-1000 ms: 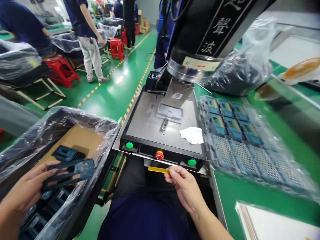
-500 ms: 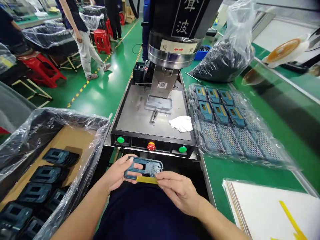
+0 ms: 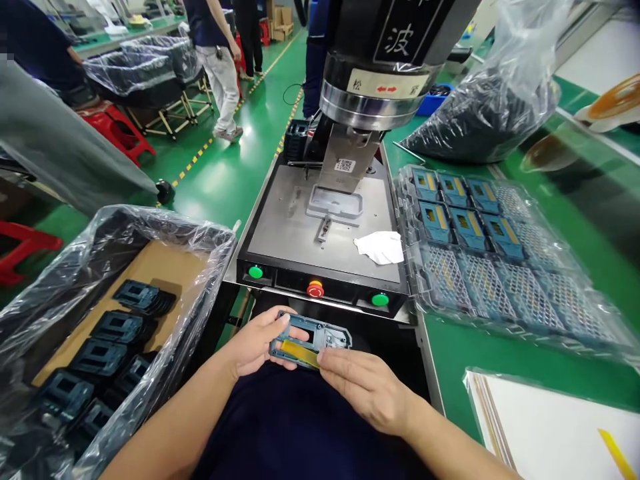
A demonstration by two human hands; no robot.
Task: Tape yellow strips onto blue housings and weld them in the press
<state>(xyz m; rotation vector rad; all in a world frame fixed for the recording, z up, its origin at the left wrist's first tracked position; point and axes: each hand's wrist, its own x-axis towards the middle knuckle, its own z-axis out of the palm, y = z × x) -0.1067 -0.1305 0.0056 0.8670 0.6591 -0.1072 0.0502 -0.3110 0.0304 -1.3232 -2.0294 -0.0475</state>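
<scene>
Press (image 3: 375,100) centred; fixture (image 3: 334,204) mounted on its base plate (image 3: 280,230), cloth (image 3: 380,248) laid to the near right of that. Lined bin (image 3: 207,287) placed at left, housings (image 3: 100,355) stacked inside. Tray (image 3: 555,323) set right of the press, bag (image 3: 480,123) parked beyond it, sheet stack (image 3: 560,420) near right, loose strip (image 3: 616,455) on top. One housing (image 3: 334,337) held on the press's near side, strip (image 3: 299,353) held over it.

Housing (image 3: 329,332): blue-grey plastic, rectangular cutout, ribbed inner face up, held in mid-air, long axis roughly left-right. Yellow strip (image 3: 299,353): thin, flat, lengthwise along housing's near long edge, right end pinched; full seating unclear.
</scene>
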